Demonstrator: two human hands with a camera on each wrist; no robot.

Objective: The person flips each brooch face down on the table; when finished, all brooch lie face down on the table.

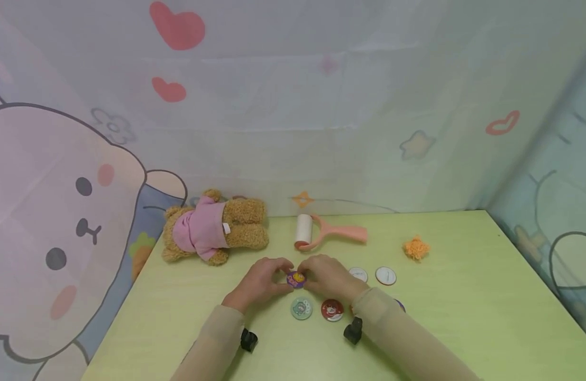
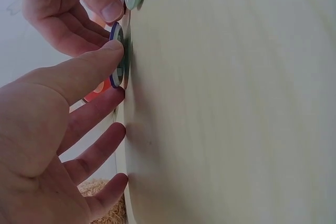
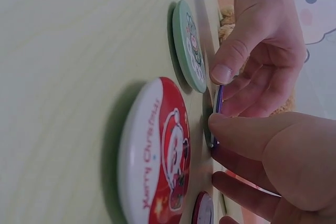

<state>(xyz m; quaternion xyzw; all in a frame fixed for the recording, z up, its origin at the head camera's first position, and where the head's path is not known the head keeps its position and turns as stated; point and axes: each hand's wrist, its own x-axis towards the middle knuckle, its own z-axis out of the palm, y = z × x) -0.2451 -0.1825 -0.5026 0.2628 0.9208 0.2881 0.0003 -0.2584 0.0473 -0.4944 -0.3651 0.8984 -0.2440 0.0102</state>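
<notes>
A round purple badge [image 1: 296,279] with a yellow figure lies between my hands, its rim close to the table. My left hand [image 1: 263,283] pinches its left side between thumb and index finger, the other fingers spread in the left wrist view. My right hand [image 1: 333,276] pinches the opposite side with thumb and index finger. Nearer to me lie a green badge [image 1: 301,308] and a red-and-white badge [image 1: 332,310], both picture side up. In the right wrist view the red-and-white badge [image 3: 157,156] reads "Merry Christmas". My right forearm partly hides other badges.
Two badges show white backs: one [image 1: 357,274] beside my right wrist, another [image 1: 385,275] farther right. Behind my hands lies a lint roller [image 1: 342,233] with a pink handle. A teddy bear [image 1: 204,228] lies back left, an orange yarn-like star [image 1: 416,248] back right.
</notes>
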